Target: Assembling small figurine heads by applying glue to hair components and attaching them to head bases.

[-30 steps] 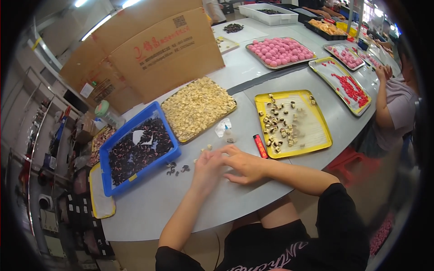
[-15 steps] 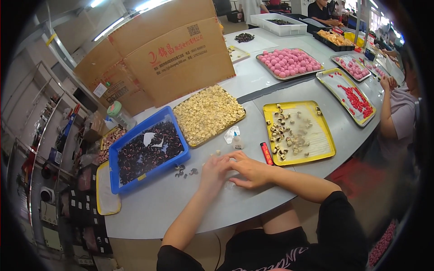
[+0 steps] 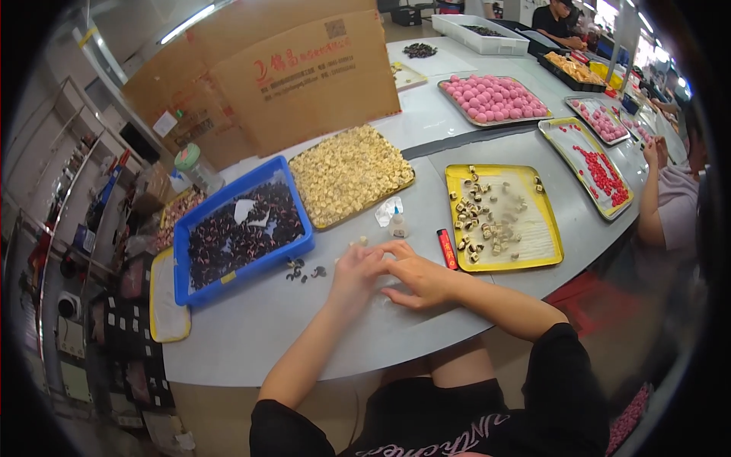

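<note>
My left hand [image 3: 353,273] and my right hand [image 3: 419,279] meet above the grey table, fingertips pinched together. Whatever lies between them is hidden by the fingers, and the left hand is slightly blurred. Just beyond the fingers are a couple of small cream pieces [image 3: 362,241] and a small clear bottle with a blue tip [image 3: 398,224]. Left of my hands, a few dark curved pieces [image 3: 318,271] lie loose beside a blue tray [image 3: 228,279] of similar pieces. To the right, a slim red object [image 3: 447,250] rests against a yellow tray [image 3: 550,257] holding small cream-and-dark pieces [image 3: 472,222].
A tray heaped with cream pieces [image 3: 350,171] stands behind the bottle. Tall cardboard [image 3: 304,91] rises at the back left, near a green-lidded jar [image 3: 199,169]. Farther right are trays of pink balls [image 3: 495,99] and red pieces [image 3: 607,179]. A co-worker [image 3: 678,194] sits at the right.
The view has shifted slightly, so the table and trays sit a little higher in the picture. My hands stay together at the same spot on the table.
</note>
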Motion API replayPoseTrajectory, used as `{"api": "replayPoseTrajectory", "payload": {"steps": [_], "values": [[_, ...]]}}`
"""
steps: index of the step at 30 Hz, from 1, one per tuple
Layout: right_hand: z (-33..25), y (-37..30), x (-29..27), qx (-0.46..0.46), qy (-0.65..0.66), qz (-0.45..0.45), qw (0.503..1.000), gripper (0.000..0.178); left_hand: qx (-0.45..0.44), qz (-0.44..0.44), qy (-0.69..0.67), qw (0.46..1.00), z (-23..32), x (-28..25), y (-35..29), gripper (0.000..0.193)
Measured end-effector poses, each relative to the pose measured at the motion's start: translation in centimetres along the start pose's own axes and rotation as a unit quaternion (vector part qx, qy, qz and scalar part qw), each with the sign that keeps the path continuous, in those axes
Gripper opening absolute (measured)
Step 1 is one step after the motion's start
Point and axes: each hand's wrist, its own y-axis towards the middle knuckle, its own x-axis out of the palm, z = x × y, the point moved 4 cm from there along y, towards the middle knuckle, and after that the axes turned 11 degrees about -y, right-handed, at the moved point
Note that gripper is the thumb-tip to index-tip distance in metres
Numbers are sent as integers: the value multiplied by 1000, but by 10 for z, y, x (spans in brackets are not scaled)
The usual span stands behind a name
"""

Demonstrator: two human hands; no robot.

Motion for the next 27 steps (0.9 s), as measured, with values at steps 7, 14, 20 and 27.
{"api": "replayPoseTrajectory", "payload": {"steps": [7,14,20,27], "values": [[7,11,-14,-1,-1,75,997,38,6,-84,-26,996,9,-7,12,16],[-2,13,-4,-81,-173,29,981,39,-40,-147,-67,986,10,-9,9,20],[-17,4,-2,-178,-289,129,932,14,-35,-220,-53,973,10,-3,2,29],[-42,-27,-2,-334,-358,233,840,36,-73,-340,-31,937,10,4,-3,27]]}}
